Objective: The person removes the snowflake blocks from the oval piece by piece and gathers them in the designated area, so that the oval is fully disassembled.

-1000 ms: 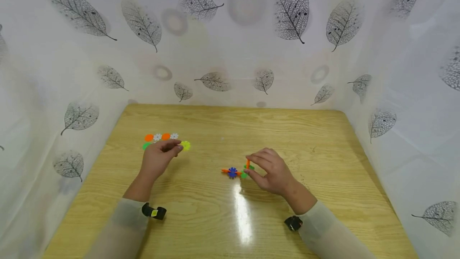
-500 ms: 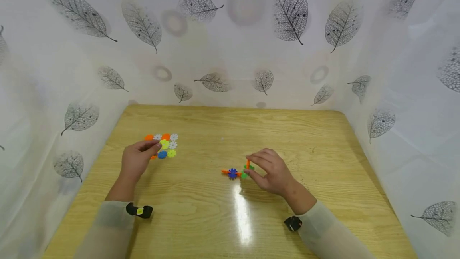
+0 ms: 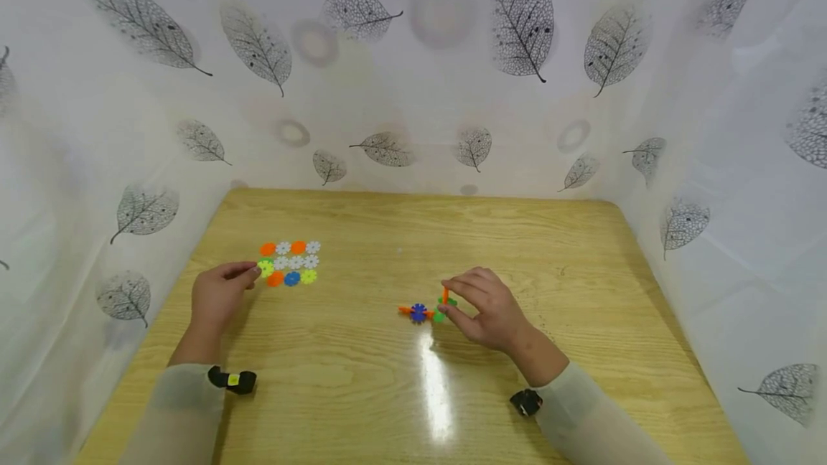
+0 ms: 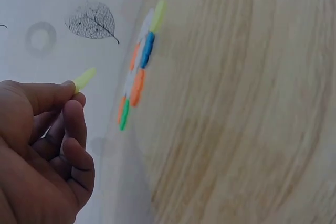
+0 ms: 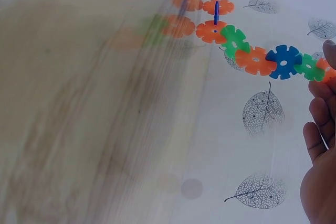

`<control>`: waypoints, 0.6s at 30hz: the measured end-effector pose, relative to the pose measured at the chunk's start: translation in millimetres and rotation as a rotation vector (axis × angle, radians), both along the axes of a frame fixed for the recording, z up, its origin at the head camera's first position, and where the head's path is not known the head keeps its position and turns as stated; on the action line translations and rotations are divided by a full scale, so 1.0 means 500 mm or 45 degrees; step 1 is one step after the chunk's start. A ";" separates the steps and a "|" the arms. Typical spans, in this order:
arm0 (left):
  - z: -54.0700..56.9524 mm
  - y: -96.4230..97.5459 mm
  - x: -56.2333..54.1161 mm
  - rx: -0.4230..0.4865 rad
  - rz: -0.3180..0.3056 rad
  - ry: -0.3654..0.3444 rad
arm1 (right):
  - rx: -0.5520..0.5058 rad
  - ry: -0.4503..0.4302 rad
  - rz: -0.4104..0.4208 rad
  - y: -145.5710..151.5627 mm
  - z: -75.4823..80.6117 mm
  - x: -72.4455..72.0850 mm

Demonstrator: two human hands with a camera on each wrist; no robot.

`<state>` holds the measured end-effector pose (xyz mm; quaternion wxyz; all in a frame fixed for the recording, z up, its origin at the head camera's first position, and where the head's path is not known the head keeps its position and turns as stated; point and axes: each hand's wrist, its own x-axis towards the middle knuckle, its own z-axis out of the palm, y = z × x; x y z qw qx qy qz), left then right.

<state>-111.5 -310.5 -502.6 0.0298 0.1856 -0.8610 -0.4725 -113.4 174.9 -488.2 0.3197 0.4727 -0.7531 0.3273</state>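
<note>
Yellow disc [image 3: 265,269] shifted left, seemingly edge-pinched.

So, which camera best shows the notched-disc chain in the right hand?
The right wrist view: the notched-disc chain appears large, its orange, green and blue colours distinct, though its held end runs off the edge. The head view shows it small, partly covered by the right hand; the left wrist view doesn't show it.

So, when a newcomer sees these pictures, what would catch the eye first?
Probably the chain of notched discs, held in the right grip at the middle of the table. Next, the yellow disc pinched in the left grip, near the rows of coloured discs further left. Then the leaf prints on the cloth behind.
</note>
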 end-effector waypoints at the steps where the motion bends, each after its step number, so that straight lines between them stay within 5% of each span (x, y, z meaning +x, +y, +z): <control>1: -0.002 -0.002 0.000 -0.004 0.001 -0.012 | -0.001 0.002 0.001 0.000 0.000 0.000; 18: -0.030 -0.024 -0.014 -0.149 0.061 -0.115 | 0.008 0.012 0.006 -0.005 0.003 -0.003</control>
